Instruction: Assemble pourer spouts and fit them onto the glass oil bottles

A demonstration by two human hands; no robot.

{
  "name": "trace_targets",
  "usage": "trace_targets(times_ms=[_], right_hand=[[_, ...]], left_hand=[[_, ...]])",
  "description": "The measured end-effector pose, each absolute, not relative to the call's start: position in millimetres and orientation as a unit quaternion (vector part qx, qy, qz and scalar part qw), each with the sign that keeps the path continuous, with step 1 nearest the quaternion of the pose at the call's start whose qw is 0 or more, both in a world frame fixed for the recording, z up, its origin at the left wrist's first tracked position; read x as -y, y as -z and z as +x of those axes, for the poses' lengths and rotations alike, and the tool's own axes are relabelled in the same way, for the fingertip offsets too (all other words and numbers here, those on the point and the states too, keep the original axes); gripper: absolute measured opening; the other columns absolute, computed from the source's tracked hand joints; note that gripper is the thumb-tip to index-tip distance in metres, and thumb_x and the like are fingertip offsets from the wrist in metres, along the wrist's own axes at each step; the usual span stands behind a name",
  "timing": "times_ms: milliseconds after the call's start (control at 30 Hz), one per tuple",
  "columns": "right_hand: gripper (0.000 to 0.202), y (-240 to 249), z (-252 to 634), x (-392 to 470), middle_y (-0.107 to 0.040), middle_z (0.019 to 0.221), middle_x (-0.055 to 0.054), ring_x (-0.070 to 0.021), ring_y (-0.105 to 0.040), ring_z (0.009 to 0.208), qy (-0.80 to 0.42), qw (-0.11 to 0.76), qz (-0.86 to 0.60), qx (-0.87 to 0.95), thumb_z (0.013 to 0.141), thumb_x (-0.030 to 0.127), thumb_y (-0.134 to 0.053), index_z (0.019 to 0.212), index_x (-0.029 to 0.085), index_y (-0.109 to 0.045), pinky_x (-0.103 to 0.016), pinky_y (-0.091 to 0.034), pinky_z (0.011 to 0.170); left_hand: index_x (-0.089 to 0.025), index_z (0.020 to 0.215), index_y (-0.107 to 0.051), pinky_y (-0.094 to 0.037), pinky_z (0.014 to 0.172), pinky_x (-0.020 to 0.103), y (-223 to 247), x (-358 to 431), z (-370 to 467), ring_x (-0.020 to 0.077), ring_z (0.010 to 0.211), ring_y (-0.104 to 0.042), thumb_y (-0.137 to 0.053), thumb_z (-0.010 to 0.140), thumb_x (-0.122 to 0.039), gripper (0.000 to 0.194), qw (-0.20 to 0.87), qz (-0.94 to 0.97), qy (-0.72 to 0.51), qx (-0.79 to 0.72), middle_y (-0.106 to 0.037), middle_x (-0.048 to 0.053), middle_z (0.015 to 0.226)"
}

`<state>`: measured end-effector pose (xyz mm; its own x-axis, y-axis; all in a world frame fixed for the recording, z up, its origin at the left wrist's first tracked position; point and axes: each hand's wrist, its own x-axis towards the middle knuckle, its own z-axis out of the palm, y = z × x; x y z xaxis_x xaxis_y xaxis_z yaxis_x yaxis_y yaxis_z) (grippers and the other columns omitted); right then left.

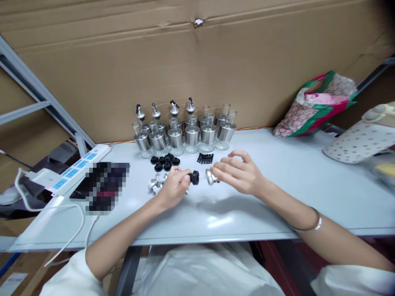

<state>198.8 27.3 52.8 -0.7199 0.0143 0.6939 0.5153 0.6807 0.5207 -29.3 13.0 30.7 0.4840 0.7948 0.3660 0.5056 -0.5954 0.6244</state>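
Note:
My left hand (pixel 175 187) pinches a black stopper (pixel 194 177) above the table. Facing it, a little to the right, my right hand (pixel 239 172) holds a silver pourer top (pixel 211 177) in its fingertips. A narrow gap separates the two parts. Partly hidden behind my left hand lie several silver pourer parts (pixel 153 185). Just beyond them is a group of black stoppers (pixel 167 158), and small black pieces (pixel 205 158) lie in a row to their right.
Glass and steel bottles (pixel 175 139) stand in two rows at the back, some rear ones with spouts. A power strip (pixel 78 168) and a blurred-out dark object (pixel 106 187) are at left. A patterned bag (pixel 308 113) and a spotted container (pixel 358 142) stand at right on the table (pixel 262 222).

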Motion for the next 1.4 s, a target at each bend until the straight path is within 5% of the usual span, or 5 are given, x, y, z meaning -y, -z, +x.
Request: trace_targets(times_ms=[133,367,800,1167,1400], right_hand=[[0.018,-49,205,-35,-0.070,0.078,-0.003,-0.0158,-0.058,0.073,0.307,0.369,-0.210,0.852,0.097,0.028,-0.042,0.096,0.021,-0.058,-0.034,-0.037,0.078],[0.023,-47,198,-29,-0.066,0.084,-0.007,-0.0204,-0.054,0.077,0.197,0.384,-0.230,0.872,0.096,0.022,-0.037,0.112,0.019,-0.053,-0.037,-0.035,0.077],[0.017,-40,193,-30,-0.063,0.075,-0.006,-0.0185,-0.052,0.074,0.144,0.331,-0.214,0.907,0.095,0.021,-0.042,0.097,0.014,-0.057,-0.035,-0.036,0.080],[0.023,-34,187,-26,-0.065,0.077,-0.005,-0.0178,-0.055,0.072,0.096,0.275,-0.248,0.924,0.094,0.019,-0.041,0.111,0.013,-0.055,-0.035,-0.036,0.079],[0.017,-21,172,-21,-0.064,0.073,-0.005,-0.0160,-0.055,0.062,0.017,0.209,-0.285,0.935,0.095,0.019,-0.038,0.088,0.016,-0.053,-0.034,-0.035,0.076]], left_hand=[[-0.022,0.065,-0.040,-0.038,0.070,0.031,-37,-18,-35,0.0177,0.070,-0.044,-0.028,0.090,-0.057,0.045,0.208,0.793,-0.371,-0.435,-0.047,0.001,0.062],[-0.021,0.063,-0.034,-0.036,0.067,0.028,-48,-57,-80,0.0145,0.067,-0.044,-0.038,0.088,-0.050,0.039,0.064,0.737,-0.415,-0.529,-0.042,-0.001,0.067],[-0.019,0.082,-0.069,-0.043,0.082,0.037,-50,-78,-127,0.0314,0.094,-0.064,-0.027,0.090,-0.047,0.051,0.060,0.687,0.035,-0.723,-0.072,0.014,0.093],[-0.016,0.090,-0.069,-0.040,0.091,0.043,-48,-72,-116,0.0319,0.100,-0.063,-0.025,0.093,-0.040,0.050,0.009,0.694,0.056,-0.718,-0.070,0.017,0.103],[-0.016,0.089,-0.068,-0.043,0.088,0.040,-46,-66,-117,0.0309,0.099,-0.064,-0.025,0.093,-0.041,0.050,0.016,0.704,0.073,-0.707,-0.070,0.016,0.103]])
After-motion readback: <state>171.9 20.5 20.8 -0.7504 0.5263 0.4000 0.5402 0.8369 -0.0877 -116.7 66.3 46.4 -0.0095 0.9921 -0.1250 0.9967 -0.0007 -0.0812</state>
